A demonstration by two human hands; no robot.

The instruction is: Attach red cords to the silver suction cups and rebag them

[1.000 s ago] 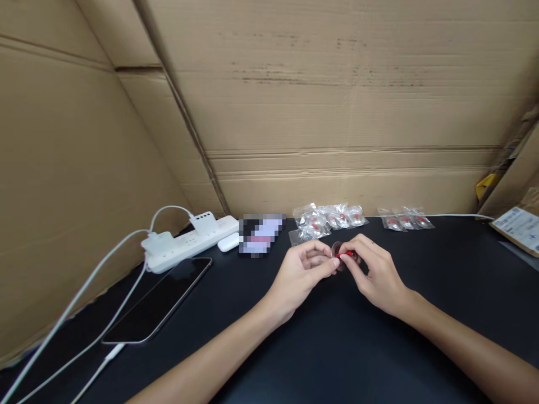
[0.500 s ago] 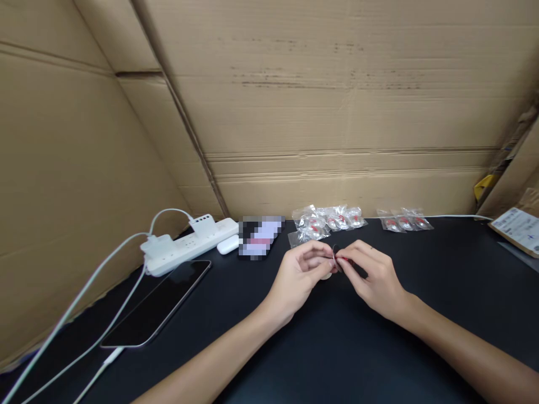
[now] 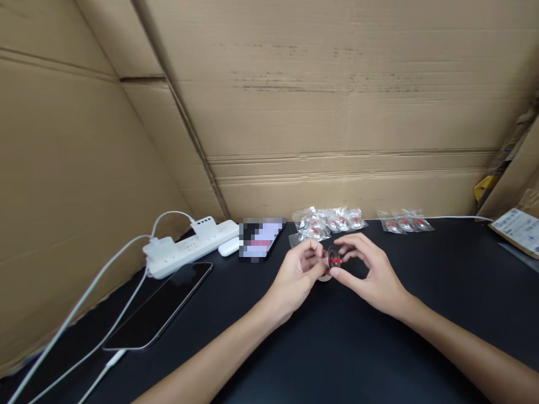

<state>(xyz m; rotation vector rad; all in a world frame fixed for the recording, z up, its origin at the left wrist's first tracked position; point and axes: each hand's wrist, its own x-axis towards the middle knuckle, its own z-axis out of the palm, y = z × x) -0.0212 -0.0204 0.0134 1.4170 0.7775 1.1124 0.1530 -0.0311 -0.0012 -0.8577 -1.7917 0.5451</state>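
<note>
My left hand (image 3: 300, 273) and my right hand (image 3: 370, 272) meet over the black tabletop (image 3: 337, 348), both pinching a small clear round piece with a red part (image 3: 334, 258) between their fingertips. The left thumb and forefinger grip its left edge; the right fingers curl round its right side. A small pale round piece (image 3: 324, 277) lies on the table just under them. Behind the hands lie two heaps of small clear bags with red parts: one (image 3: 326, 222) right behind the hands, another (image 3: 404, 222) further right.
A white power strip (image 3: 189, 244) with plugged cables, a small white case (image 3: 228, 246) and a blurred-out object (image 3: 259, 240) lie at the left rear. A dark phone (image 3: 158, 306) lies face up on a cable. Cardboard walls enclose the table; a labelled box (image 3: 519, 228) sits far right.
The small piece between my fingertips has turned so its clear round face and red part show again. My right fingers have spread a little wider round it. Both hands stay in place.
</note>
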